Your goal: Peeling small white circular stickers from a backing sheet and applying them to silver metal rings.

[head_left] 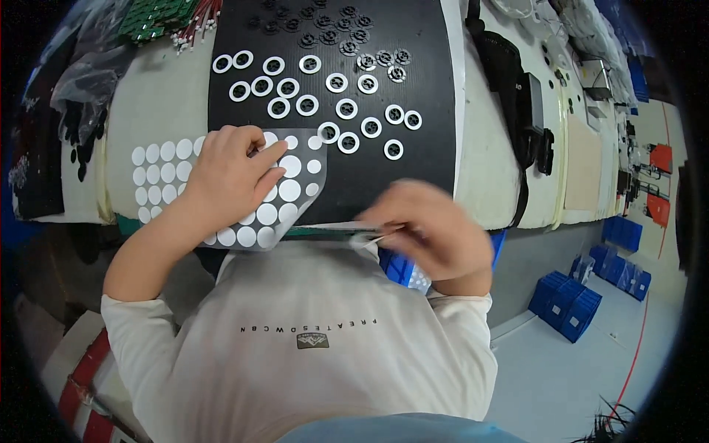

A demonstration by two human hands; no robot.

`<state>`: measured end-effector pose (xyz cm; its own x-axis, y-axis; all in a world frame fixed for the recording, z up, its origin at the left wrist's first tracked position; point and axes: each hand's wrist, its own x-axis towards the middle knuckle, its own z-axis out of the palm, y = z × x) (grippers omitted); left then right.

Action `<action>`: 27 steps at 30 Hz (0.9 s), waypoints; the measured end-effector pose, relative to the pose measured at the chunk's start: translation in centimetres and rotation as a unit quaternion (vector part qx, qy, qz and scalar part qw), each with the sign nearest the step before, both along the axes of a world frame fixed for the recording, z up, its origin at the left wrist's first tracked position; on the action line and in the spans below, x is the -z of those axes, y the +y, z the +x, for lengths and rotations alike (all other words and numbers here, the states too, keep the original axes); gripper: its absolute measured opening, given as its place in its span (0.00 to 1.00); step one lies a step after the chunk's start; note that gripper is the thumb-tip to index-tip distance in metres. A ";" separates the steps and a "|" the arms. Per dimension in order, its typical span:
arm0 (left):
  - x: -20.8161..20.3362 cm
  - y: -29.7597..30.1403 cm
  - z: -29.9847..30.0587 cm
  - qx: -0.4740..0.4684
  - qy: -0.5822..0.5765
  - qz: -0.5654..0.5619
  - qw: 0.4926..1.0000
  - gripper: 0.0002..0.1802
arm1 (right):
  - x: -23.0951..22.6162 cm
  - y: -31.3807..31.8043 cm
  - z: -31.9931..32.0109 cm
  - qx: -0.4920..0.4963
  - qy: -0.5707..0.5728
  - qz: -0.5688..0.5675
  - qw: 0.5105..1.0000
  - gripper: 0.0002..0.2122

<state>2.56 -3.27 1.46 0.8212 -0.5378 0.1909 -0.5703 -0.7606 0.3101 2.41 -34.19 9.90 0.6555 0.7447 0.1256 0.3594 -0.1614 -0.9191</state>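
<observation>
My left hand [229, 168] rests with bent fingers on a clear sheet of round white stickers [289, 190], holding it against the table's near edge. The sheet's right edge curls up. My right hand [436, 225] is smeared by motion, to the right of the sheet and just off the near edge. Its fingers are closed on a thin, pointed tool that looks like tweezers [388, 235]. By the tip is a pale, blurred piece [362, 240]. Beyond the hands, several black round parts with white rings [346, 109] lie on a black board [258, 159].
Bare black round parts [329, 35] lie at the board's far end. Green circuit boards [156, 18] and red wires [198, 26] are at the far left, near a plastic bag [85, 88]. A black strap [502, 81] lies right; blue bins [565, 304] stand on the floor.
</observation>
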 end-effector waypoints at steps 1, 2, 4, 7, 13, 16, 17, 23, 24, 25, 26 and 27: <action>-0.4 -0.2 0.1 0.003 0.000 -0.002 1.000 0.17 | 0.0 -0.4 -0.6 0.131 -0.049 0.067 0.988 0.13; -0.9 -0.4 0.3 0.021 -0.018 0.007 1.000 0.17 | -0.3 -1.1 0.3 0.200 -0.058 0.056 0.977 0.15; -2.3 -1.4 1.2 0.040 -0.036 0.020 0.998 0.16 | 0.4 -3.7 4.7 0.203 -0.066 -0.078 0.974 0.11; -3.7 -5.6 5.7 0.112 -0.098 -0.026 0.988 0.15 | 3.9 -3.9 9.9 0.177 -0.248 -0.164 0.938 0.06; -0.9 -9.5 12.1 0.113 -0.079 -0.004 0.991 0.23 | 6.0 -1.5 13.3 0.132 -0.223 -0.218 0.941 0.05; -1.1 -8.9 12.1 0.107 -0.013 0.052 0.993 0.28 | 5.9 -2.1 13.9 0.146 -0.180 -0.258 0.938 0.05; -0.8 -8.5 11.9 0.108 -0.025 0.055 0.992 0.28 | 5.8 -2.4 13.9 0.153 -0.180 -0.245 0.940 0.05; -0.1 -7.8 11.5 0.120 -0.077 0.024 0.989 0.29 | 5.2 -4.0 11.5 0.177 -0.094 -0.141 0.970 0.03; -0.1 -8.1 11.3 0.132 -0.080 0.008 0.988 0.29 | 5.4 -4.1 11.2 0.139 -0.164 -0.190 0.958 0.03; -0.2 -8.2 11.1 0.144 -0.084 -0.009 0.986 0.30 | 6.0 -4.0 11.2 0.118 -0.171 -0.199 0.958 0.04; -0.3 -8.3 10.9 0.144 -0.082 -0.009 0.986 0.30 | 5.8 -4.1 10.9 0.117 -0.170 -0.199 0.958 0.04; -0.5 -8.3 10.7 0.153 -0.052 0.005 0.987 0.30 | 5.4 -4.1 10.5 0.108 -0.186 -0.208 0.954 0.04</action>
